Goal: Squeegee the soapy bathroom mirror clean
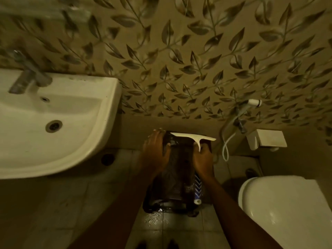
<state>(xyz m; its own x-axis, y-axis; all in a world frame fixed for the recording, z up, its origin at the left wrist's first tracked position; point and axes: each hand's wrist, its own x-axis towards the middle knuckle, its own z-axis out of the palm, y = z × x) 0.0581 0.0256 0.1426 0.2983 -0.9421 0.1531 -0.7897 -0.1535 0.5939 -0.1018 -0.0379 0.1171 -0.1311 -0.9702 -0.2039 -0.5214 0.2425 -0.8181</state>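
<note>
down low, right hand (203, 158) holds squeegee (193, 137) on mirror (177, 169).

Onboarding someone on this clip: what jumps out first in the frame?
Centre bottom: a dark mirror propped on the wet tiled floor against the wall, the left hand steadying its top corner while the right hand holds a white squeegee at its top edge. A white sink fills the left, a toilet the lower right, under leaf-patterned wall tiles.
</note>
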